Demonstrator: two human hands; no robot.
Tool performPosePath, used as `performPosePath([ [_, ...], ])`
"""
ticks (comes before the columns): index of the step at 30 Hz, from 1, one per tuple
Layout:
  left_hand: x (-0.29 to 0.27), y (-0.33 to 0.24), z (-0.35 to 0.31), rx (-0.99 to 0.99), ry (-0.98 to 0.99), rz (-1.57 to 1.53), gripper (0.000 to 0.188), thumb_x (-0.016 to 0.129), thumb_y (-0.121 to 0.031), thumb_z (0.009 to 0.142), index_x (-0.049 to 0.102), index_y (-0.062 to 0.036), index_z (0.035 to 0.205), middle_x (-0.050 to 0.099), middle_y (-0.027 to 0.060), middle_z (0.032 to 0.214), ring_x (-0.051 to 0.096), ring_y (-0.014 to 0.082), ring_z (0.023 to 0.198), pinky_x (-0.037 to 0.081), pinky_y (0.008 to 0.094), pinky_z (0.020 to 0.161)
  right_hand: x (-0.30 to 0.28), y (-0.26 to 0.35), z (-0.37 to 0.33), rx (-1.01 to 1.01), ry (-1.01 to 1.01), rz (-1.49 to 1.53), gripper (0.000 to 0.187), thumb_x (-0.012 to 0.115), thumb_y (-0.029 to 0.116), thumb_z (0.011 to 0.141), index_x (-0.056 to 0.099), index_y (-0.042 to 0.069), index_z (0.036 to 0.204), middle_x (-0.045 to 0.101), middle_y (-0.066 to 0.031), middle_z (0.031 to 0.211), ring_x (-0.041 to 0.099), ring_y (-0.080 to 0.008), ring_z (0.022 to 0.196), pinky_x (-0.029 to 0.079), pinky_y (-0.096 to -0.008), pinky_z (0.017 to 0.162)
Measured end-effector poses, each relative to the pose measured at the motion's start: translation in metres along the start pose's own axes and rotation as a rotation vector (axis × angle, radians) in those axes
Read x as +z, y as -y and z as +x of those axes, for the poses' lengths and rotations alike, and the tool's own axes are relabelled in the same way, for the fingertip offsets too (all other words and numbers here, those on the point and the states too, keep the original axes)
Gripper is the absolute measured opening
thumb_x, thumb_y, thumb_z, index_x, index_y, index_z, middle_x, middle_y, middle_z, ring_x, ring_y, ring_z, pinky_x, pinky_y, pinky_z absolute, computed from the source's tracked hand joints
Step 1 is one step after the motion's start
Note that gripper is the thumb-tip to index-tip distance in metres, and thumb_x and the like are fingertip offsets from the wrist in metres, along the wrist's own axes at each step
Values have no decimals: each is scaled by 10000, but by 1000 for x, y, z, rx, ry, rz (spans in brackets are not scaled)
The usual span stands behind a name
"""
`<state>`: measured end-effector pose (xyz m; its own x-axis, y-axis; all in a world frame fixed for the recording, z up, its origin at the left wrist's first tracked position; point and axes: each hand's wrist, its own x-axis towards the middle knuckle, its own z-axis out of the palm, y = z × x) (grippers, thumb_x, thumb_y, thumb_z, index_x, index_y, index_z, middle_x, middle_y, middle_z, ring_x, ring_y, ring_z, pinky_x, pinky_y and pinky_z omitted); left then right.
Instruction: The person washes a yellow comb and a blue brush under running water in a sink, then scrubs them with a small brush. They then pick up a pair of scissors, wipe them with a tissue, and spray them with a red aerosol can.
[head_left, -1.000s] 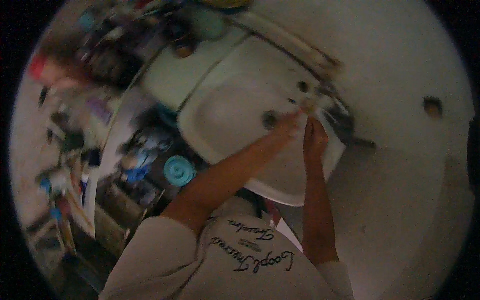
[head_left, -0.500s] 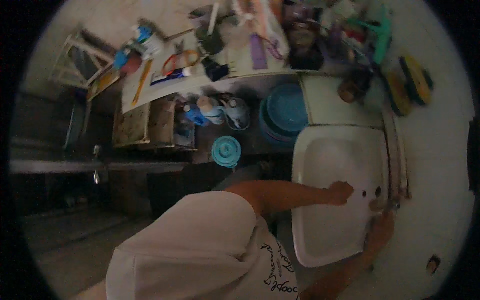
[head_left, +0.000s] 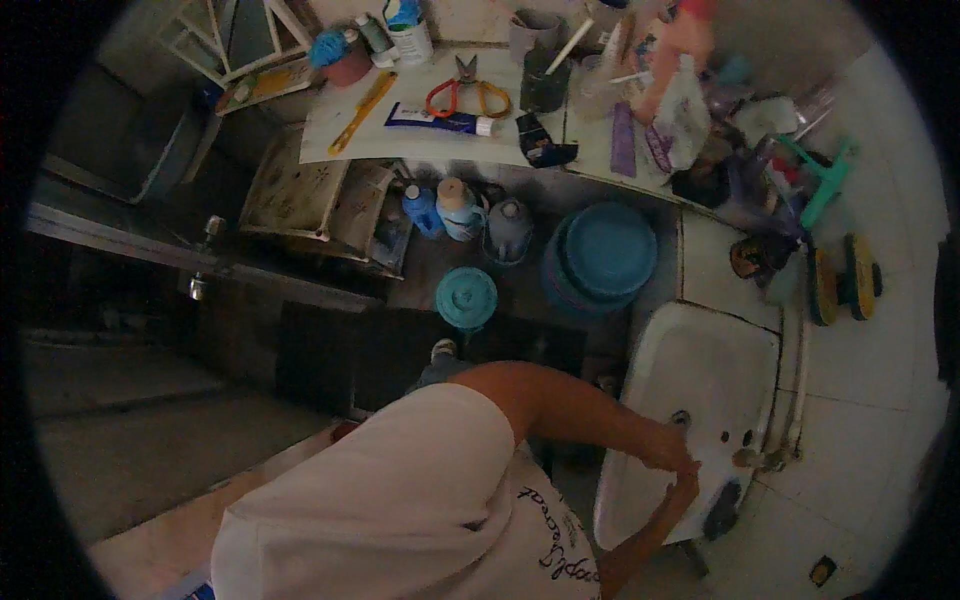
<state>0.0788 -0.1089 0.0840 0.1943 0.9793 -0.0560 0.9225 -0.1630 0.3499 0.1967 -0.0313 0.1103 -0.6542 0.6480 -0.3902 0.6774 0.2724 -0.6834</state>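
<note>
- Head view: two hands, left hand (head_left: 670, 448) and right hand (head_left: 684, 489), together over one white sink (head_left: 705, 355), near right; whether they grip anything, can't tell!
- One tap (head_left: 768, 460), just right of them.
- Three bottles (head_left: 460, 213) in a row, farther left.
- Blue basins (head_left: 612, 250), at least two, stacked beyond the sink.
- One pair of scissors (head_left: 467, 97), far side.
- One dark cup (head_left: 545, 88) holds a white stick (head_left: 571, 45); one reddish pot (head_left: 348, 70), far left, holds a blue tuft (head_left: 329, 48).

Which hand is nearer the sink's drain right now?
Left. The left hand is over the sink, just below the drain in the view; the right hand is lower in the view, farther from it.
</note>
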Motion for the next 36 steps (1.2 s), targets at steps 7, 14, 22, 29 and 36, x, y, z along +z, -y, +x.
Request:
performPosePath([
  [7,-25,-30,-25,296,-493,282,189,599,-200,671,644,-72,802,611,54,893,500,253,941,357,438,780,-17,-13,8,-4,-96,426,456,409,395,878,462,57,1179,544,-119,1046,521,-182,877,437,-330,717],
  [14,-53,-11,-206,113,-1137,108,197,576,-209,690,620,-89,840,574,61,897,539,237,860,350,444,840,-33,-16,36,-207,168,-362,399,450,355,862,482,74,1143,556,-109,1044,519,-228,900,405,-336,776],
  [22,90,1,-508,-1133,-262,-354,282,584,-226,744,568,-105,999,564,134,982,550,327,873,457,427,713,90,235,-81,-496,-239,-510,325,561,249,815,577,-8,1014,588,-145,978,550,-235,933,418,-332,814],
  [29,260,-159,-657,-1958,-44,-682,276,516,-323,792,588,-84,910,594,154,898,564,321,842,458,418,688,321,394,-43,-1027,418,-163,375,572,341,777,580,42,1004,596,-149,947,565,-260,891,417,-323,794],
  [36,365,-319,-634,-2214,-266,-1158,295,529,-322,790,588,-48,882,586,191,876,556,368,810,442,436,667,453,476,5,-774,185,-868,609,565,506,689,510,75,1115,539,-161,1104,523,-318,1009,416,-388,814],
])
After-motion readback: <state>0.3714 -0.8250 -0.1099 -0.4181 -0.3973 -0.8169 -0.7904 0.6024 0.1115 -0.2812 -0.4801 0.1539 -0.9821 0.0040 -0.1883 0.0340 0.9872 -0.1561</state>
